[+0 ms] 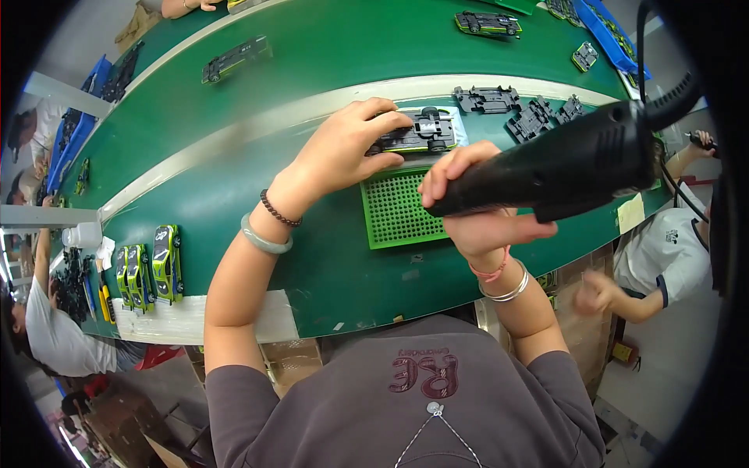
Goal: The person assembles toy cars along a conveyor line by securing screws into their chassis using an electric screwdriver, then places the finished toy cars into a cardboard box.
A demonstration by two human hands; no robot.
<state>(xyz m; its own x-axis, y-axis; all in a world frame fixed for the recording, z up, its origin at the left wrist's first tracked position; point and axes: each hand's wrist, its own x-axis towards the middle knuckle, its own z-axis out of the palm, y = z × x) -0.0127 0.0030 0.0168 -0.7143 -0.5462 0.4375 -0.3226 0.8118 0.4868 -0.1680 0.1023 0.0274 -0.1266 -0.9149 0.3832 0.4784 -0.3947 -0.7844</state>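
Note:
An upturned toy car (431, 129), its black chassis facing up, lies on a pale pad (459, 129) in front of me. My left hand (349, 145) grips its left end between thumb and fingers. A thick black electric screwdriver (558, 165) is wrapped in my right hand (477, 228), which stays just right of and nearer than the car. The screwdriver's body hides much of the table at the right; its tip cannot be made out. Below the car sits a green perforated basket (371, 218), whose contents, if any, are too small to tell.
Loose black chassis parts (488, 100) lie beyond the car at the right. Several green-and-black toy cars (166, 261) stand at the left, near yellow and blue hand tools (106, 296). More upturned cars (488, 24) lie past the white rail (312, 109). Co-workers (663, 257) sit on both sides.

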